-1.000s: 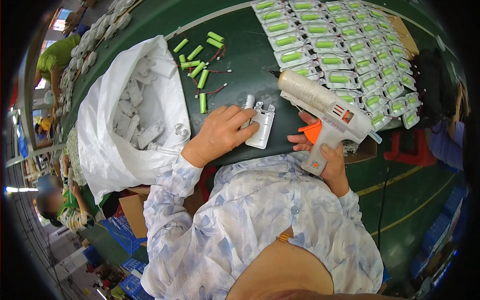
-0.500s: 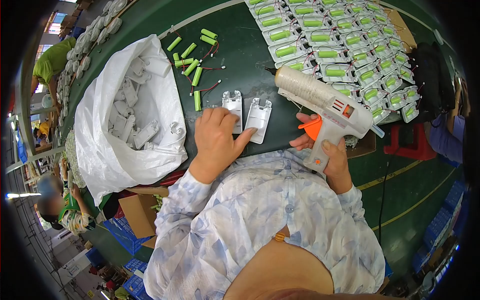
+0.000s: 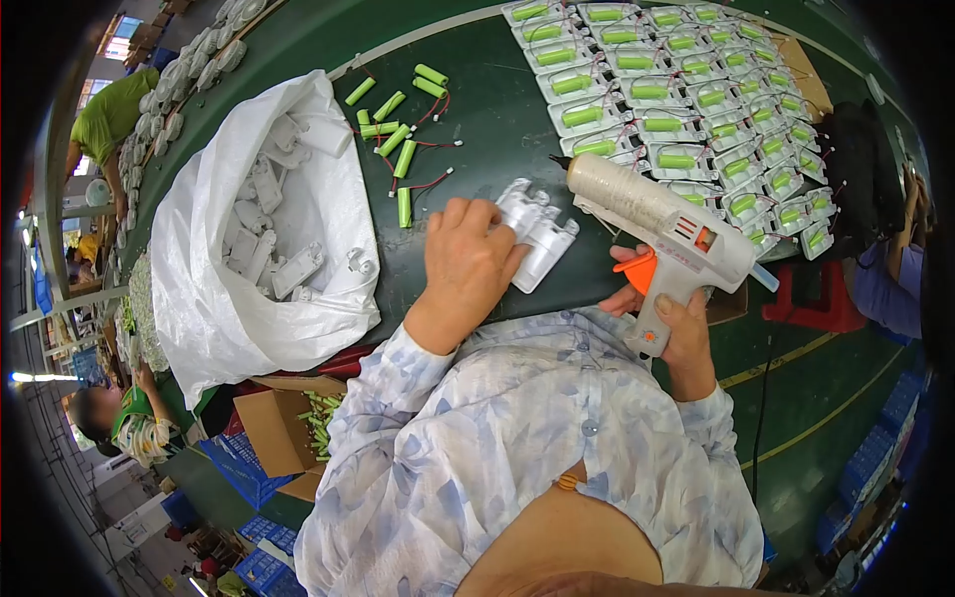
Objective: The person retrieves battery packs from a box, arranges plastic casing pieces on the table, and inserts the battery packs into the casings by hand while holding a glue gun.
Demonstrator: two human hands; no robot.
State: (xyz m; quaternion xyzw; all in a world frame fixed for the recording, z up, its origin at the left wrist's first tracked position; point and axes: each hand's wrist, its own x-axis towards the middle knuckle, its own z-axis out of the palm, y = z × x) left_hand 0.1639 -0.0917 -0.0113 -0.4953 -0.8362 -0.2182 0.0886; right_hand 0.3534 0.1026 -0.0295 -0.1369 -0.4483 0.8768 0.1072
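My left hand (image 3: 465, 261) is closed on a white plastic casing (image 3: 517, 207), its thumb reaching toward a second white casing (image 3: 545, 251). The two casings are tilted and overlap at the table's near side. In my right hand (image 3: 682, 323) is a white hot glue gun (image 3: 701, 239) with an orange trigger, its dark nozzle pointing up and left. Fingers of that hand lie by the trigger, and the thumb wraps the handle. Several green battery cells (image 3: 405, 159) with red and black leads lie beyond my left hand.
At the left stands a white plastic sack (image 3: 189, 269) holding loose white casings. Rows of casings fitted with green cells (image 3: 676, 161) cover the table's far right. Below the sack is a cardboard box (image 3: 269, 430) of green cells; a red stool (image 3: 821, 298) is at right.
My left hand has moved right and slightly away from me, shifting the two casings from side by side to tilted and overlapping. The glue gun stays in my right hand.
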